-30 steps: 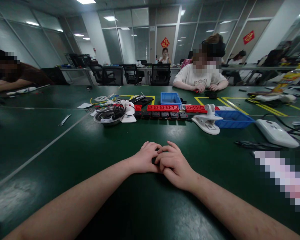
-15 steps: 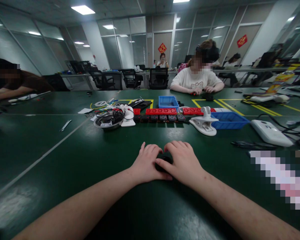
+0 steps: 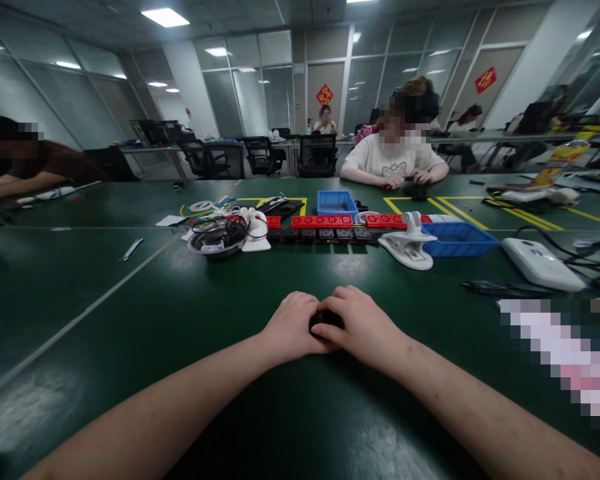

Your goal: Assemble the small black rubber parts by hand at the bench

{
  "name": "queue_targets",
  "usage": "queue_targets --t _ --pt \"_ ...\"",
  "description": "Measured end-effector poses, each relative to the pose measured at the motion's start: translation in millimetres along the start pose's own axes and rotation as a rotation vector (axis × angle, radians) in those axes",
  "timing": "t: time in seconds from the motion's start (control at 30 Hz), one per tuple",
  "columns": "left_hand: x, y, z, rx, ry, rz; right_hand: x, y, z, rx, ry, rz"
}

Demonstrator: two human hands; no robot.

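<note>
A small black rounded object [image 3: 327, 321], shaped much like a computer mouse, sits low at the green table between my two hands. My left hand [image 3: 294, 323] curls round its left side, with the thumb along the near edge. From the right, my right hand [image 3: 363, 323] grips it, fingers bent over the far side and thumb across the front. Both hands are closed on it, and their fingertips come together at its far side. Much of the object is covered, so its exact kind cannot be made out.
Beyond my hands stand a metal bowl [image 3: 217, 241] of cables, red socket strips [image 3: 323, 221], a white clip base [image 3: 407, 247] and a blue tray [image 3: 460, 240]. A wrench [image 3: 131, 250] lies left; a white device [image 3: 543, 263] with cables lies right. A co-worker [image 3: 395, 157] sits opposite.
My left fingers, spread half a second ago, have curled in round the black object. My right fingers have closed in slightly, and the hands are nearer each other.
</note>
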State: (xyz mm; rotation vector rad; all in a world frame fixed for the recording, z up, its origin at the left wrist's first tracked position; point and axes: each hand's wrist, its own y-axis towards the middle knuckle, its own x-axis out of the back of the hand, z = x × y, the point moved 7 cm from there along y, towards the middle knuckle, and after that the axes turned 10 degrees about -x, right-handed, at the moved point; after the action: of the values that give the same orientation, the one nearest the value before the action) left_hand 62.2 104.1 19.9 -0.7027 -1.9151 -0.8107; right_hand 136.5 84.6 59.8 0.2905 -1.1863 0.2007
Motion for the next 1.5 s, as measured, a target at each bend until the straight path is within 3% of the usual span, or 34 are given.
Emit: queue_targets --t 0.2,0.43,0.57,0.67,0.93,1.1,1.3,1.5 --pt "1.8 -0.3 9.0 -0.142 -0.248 -0.008 2.5 -2.5 4.8 0.104 0.146 0.047" --pt "-2.2 -1.2 12.7 -0.176 -0.258 0.062 2.2 -5.8 7.8 0.159 0.211 0.039" --pt "-2.1 -3.1 13.6 -0.108 -0.265 0.069 2.3 -4.4 1.5 0.201 0.377 -0.072" --pt "-3.4 -4.8 12.1 -0.04 -0.25 0.041 -0.1 -1.2 -10.6 0.139 0.486 -0.158" --pt "-3.2 -5.9 3.6 0.113 0.038 -0.073 -8.5 -2.7 -7.2 0.065 0.23 -0.222" --pt "-2.3 -5.1 4.0 0.13 0.066 -0.076 -10.9 -2.0 -5.0 0.069 0.214 -0.214" --pt "-2.9 -0.9 5.9 -0.049 -0.135 -0.078 -6.1 -8.3 1.7 0.207 0.301 -0.208" --pt "-4.5 2.4 6.8 -0.16 -0.262 0.031 -5.6 -17.8 14.4 0.356 0.363 -0.226"
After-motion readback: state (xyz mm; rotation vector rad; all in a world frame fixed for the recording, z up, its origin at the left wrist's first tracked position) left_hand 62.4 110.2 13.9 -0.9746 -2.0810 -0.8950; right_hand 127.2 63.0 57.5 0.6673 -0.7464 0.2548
